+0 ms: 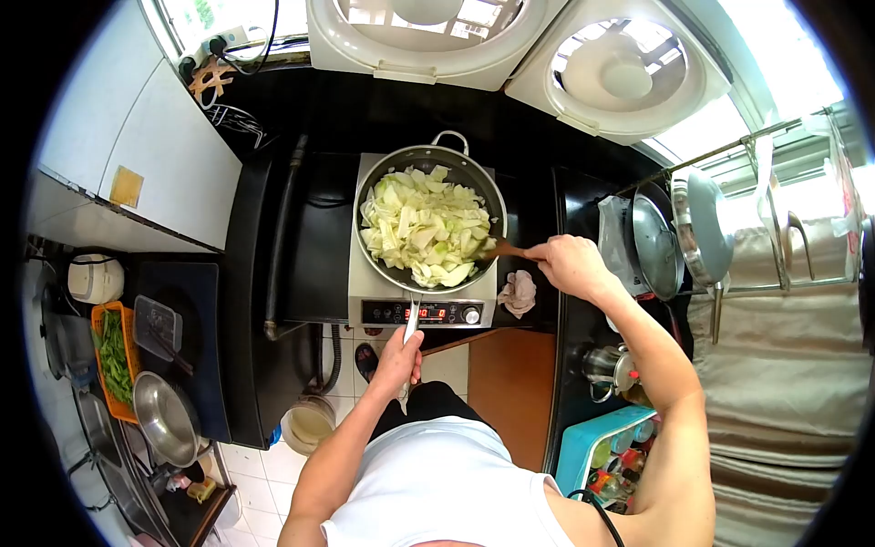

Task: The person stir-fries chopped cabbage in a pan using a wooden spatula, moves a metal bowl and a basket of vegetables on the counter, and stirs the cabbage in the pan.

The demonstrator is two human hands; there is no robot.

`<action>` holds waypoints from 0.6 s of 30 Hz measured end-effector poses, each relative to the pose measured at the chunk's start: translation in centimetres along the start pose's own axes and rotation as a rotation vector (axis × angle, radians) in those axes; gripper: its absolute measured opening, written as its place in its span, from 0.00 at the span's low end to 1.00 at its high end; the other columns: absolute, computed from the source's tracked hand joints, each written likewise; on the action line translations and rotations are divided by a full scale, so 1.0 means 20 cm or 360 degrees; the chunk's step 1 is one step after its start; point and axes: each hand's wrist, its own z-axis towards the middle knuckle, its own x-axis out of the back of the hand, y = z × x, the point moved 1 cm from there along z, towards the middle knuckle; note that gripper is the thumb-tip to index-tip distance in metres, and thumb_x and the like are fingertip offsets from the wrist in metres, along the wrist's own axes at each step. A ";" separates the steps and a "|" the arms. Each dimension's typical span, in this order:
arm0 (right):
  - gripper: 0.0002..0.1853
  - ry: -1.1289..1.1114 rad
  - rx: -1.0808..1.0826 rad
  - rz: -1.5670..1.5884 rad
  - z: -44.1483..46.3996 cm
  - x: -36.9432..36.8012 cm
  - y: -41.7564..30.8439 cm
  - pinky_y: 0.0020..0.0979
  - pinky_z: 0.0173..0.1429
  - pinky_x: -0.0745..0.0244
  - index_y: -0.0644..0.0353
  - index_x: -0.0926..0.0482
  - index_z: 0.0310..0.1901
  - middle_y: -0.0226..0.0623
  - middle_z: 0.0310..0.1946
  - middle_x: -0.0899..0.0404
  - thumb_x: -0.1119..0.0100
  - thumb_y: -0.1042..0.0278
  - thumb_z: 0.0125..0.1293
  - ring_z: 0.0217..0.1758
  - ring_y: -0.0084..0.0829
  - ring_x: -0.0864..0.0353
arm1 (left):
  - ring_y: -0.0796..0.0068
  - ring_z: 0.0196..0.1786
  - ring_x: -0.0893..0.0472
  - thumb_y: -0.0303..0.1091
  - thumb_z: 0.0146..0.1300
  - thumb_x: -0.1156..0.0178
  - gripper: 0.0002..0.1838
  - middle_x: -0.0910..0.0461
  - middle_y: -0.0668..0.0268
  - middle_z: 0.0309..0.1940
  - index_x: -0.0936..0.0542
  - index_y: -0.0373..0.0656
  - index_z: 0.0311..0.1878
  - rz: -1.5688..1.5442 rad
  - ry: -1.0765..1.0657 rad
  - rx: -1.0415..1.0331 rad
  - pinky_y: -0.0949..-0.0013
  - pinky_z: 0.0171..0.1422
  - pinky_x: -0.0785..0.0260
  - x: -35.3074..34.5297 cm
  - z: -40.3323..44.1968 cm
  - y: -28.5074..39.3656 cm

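Note:
A frying pan point(497, 196) full of chopped pale green cabbage point(424, 223) sits on an induction cooker point(365, 287) with a lit red display. My left hand point(396, 358) is wrapped round the pan's metal handle point(413, 314), which points towards me. From the right, my right hand point(570, 264) grips a wooden spatula point(510, 251). The spatula's blade reaches into the pan's right side, partly hidden among the cabbage pieces. A crumpled pinkish cloth point(518, 294) lies on the black counter just below my right hand.
Pans and lids point(658, 242) hang or stand at the right by a rack. A turquoise crate point(574, 456) of bottles is at lower right. At left are an orange basket point(98, 319) of green vegetables, a steel bowl point(166, 415) and a bucket point(308, 424). Range hood fans point(620, 68) hang above.

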 end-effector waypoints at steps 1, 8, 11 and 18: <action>0.18 -0.0003 0.0008 0.0002 0.01 -0.03 -0.01 0.46 0.50 0.13 0.43 0.08 0.55 0.43 0.41 0.09 0.39 0.65 0.67 0.45 0.46 0.09 | 0.79 0.16 0.28 0.46 0.83 0.47 0.15 0.28 0.69 0.23 0.29 0.42 0.48 0.0001 -0.0006 -0.0014 0.71 0.18 0.35 0.00 0.00 0.00; 0.20 0.0116 0.0009 0.0078 0.30 -0.36 -0.10 0.48 0.49 0.14 0.42 0.10 0.58 0.44 0.41 0.10 0.42 0.68 0.69 0.46 0.46 0.09 | 0.79 0.16 0.28 0.46 0.83 0.47 0.15 0.28 0.70 0.24 0.29 0.42 0.48 0.0001 0.0009 0.0030 0.71 0.18 0.35 -0.01 -0.01 0.02; 0.18 0.0178 0.0039 0.0172 0.27 -0.23 -0.12 0.49 0.49 0.15 0.45 0.11 0.58 0.44 0.41 0.11 0.43 0.66 0.71 0.46 0.48 0.10 | 0.80 0.17 0.28 0.46 0.83 0.47 0.15 0.28 0.70 0.24 0.29 0.43 0.49 0.0011 0.0013 0.0020 0.72 0.18 0.35 -0.02 -0.02 0.02; 0.17 0.0077 0.0042 0.0239 0.08 -0.11 -0.01 0.50 0.53 0.15 0.49 0.09 0.55 0.45 0.38 0.10 0.40 0.64 0.68 0.46 0.49 0.10 | 0.80 0.17 0.30 0.48 0.82 0.46 0.14 0.28 0.70 0.26 0.28 0.46 0.49 -0.0035 0.0015 0.0063 0.72 0.19 0.36 -0.02 -0.01 0.01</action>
